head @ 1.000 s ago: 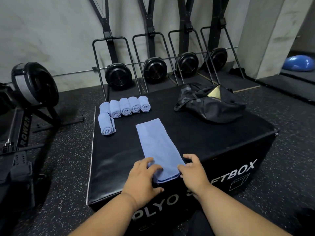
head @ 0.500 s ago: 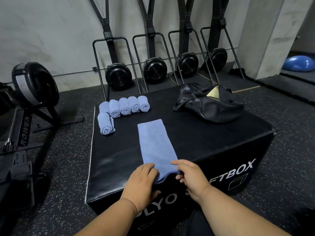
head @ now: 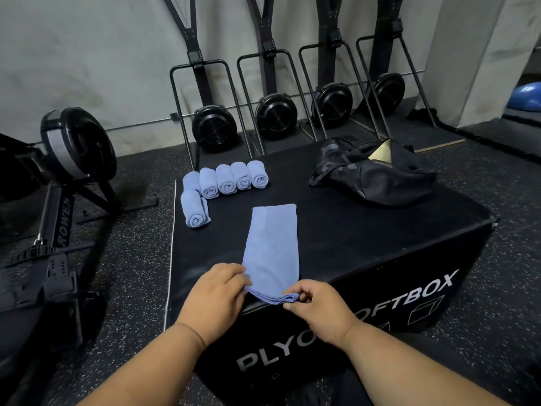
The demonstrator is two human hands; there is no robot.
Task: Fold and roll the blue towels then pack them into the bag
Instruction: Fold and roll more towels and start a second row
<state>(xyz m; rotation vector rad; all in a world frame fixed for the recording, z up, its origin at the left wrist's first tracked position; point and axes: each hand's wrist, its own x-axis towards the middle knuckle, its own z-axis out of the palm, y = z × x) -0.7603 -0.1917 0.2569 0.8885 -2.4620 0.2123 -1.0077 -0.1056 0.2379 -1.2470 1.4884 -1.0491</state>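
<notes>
The left hand [head: 218, 291] and the right hand [head: 317, 306] each pinch a corner of the near end of the folded blue towel [head: 272, 253], fingers curled over its layered edge at the front rim of the black plyo box [head: 366, 247]. The towel lies as a long strip running away from the person across the box top. Six rolled blue towels [head: 225, 183] sit at the far left corner, five in a row and one in front. The black bag [head: 374, 174] lies at the far right, mouth partly open.
</notes>
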